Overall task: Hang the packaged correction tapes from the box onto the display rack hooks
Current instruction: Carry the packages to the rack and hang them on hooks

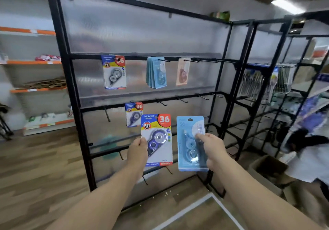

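- The left hand (138, 149) pinches the white-and-red pack (157, 140) by its left edge, thumb on the front. The right hand (211, 146) pinches the blue pack (190, 146) by its right edge in the same way.
- Both packs stand upright, long axis vertical, printed faces toward the person. They sit side by side between the hands, close but apart.
- The hang hole is at the top of each card, above the fingers. Any hooking move therefore leads with the top edge.
- The display rack (58, 55) lies straight ahead of both hands, and its hooks point out toward the person.
- A hung white-and-red pack (133, 114) of the same design hangs just above and to the left of the left hand, on the middle rail. It is the nearest matching spot, and the left hand is the nearer one.
- The blue stack (156, 73) hangs on the upper rail, well above both hands. The right hand's pack looks like it belongs there, a longer reach up and slightly left.
- Empty hooks (181, 99) on the middle rail sit above the right hand, between it and that upper rail.
- The cardboard box (267, 169) sits on the floor, low and to the right of the right hand.
- I judge each card has to rise and then slide forward along its hook.
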### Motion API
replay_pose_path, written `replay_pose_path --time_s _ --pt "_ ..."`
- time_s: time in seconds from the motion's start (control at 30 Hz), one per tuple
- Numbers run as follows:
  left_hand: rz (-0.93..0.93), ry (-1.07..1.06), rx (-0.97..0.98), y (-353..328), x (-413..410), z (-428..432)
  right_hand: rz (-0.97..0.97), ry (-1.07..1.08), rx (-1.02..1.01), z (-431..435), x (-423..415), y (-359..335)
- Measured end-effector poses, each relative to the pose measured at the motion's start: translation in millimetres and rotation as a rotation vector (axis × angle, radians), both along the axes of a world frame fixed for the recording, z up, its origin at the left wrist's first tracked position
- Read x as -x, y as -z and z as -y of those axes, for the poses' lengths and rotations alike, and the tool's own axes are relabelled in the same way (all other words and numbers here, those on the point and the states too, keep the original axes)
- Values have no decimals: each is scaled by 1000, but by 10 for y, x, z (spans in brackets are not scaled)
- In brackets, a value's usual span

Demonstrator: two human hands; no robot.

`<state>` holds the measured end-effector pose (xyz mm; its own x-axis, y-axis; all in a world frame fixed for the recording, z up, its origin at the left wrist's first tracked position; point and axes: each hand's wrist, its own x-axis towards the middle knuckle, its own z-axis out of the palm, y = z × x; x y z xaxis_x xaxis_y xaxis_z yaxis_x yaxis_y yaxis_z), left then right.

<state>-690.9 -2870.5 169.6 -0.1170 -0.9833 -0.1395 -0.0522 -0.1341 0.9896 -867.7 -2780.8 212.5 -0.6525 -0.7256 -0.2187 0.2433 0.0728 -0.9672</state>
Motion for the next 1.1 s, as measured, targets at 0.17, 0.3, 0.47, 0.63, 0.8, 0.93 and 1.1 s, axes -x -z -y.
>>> replay_pose_path --time_s 0.17,0.3,0.47,0.63,0.8,0.93,1.1 --pt "31 -66 -20 105 124 581 5 -81 -39 740 169 121" --pt "54 -173 -66 179 244 974 -18 -198 -29 1291 340 201" --pt "96 -316 -60 281 518 1498 -56 -344 -22 1926 727 190" --pt "144 -451 -87 374 707 1749 -80 -477 -45 2367 1060 195" --pt "253 -525 -100 485 714 1975 -49 -552 -104 2606 1115 282" --pt "279 -475 -88 478 727 2125 -37 -528 -123 2736 1101 332" --pt "194 -478 -101 541 739 2172 -28 -518 -139 2868 1063 357"
